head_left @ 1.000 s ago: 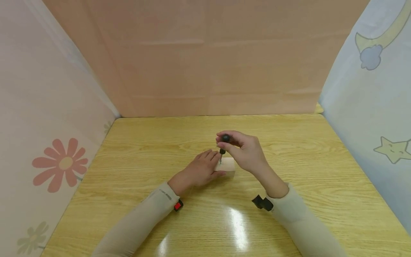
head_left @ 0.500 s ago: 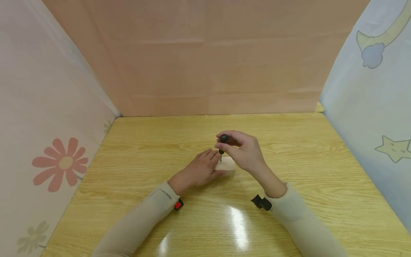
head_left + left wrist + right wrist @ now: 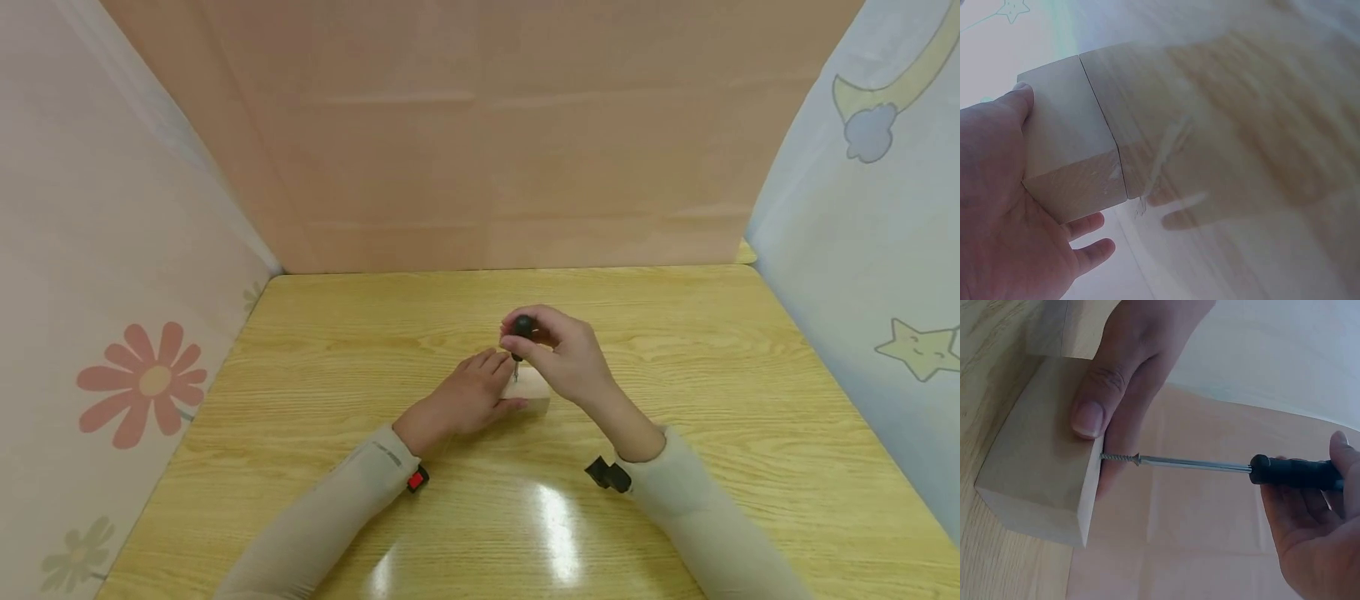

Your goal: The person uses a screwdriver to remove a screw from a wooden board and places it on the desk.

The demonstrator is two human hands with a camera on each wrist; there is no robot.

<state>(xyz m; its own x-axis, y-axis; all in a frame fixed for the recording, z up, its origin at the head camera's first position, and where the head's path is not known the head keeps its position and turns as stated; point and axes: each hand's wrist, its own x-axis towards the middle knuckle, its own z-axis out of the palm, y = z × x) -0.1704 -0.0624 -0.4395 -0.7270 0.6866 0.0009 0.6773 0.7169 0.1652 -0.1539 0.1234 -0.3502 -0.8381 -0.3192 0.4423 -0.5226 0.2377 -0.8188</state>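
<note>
A pale wooden block [image 3: 535, 387] lies on the table in the head view. My left hand [image 3: 467, 398] grips its left part, the thumb on the near side and the fingers toward the far side. The left wrist view shows the block [image 3: 1066, 122] standing flat against the tabletop. A screw [image 3: 1119, 457] sticks out of the block's top, its threads still largely showing. On its head rests the tip of a screwdriver [image 3: 1194, 464] with a black handle. My right hand [image 3: 567, 357] holds that handle between thumb and fingers, above the block.
The wood-grain table [image 3: 375, 325] is glossy and mirrors the block and fingers. A pinkish-brown sheet [image 3: 480, 167] hangs along its back edge. Printed sheets stand on both sides, with a red flower [image 3: 153, 380] on the left and a star [image 3: 917, 348] on the right.
My right hand and the screwdriver handle have shifted slightly left, and the screwdriver stands a little more upright. The left hand and the block have kept their place.
</note>
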